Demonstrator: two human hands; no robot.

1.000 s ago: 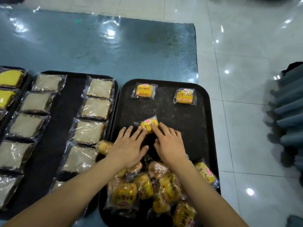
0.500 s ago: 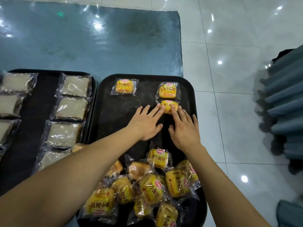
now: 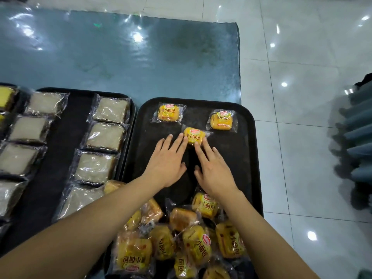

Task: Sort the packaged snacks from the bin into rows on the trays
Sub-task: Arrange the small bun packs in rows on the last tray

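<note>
So compared with half a second back, the little bread pack [image 3: 194,136] has slid away from right under the right-hand pack [image 3: 221,120] and now sits between the two columns on the right tray [image 3: 254,158]. The left hand [image 3: 167,164] and right hand [image 3: 213,170] are flat, fingers straight, fingertips touching its near edge. I'd nudge gently under the left-hand pack [image 3: 168,113]; label reads upright, long axis runs left-right.

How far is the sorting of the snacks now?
Done: two yellow buns lie at the right tray's far end. In hand: left hand and right hand push a third bun with straight fingers. Left: the pile near the body.
</note>
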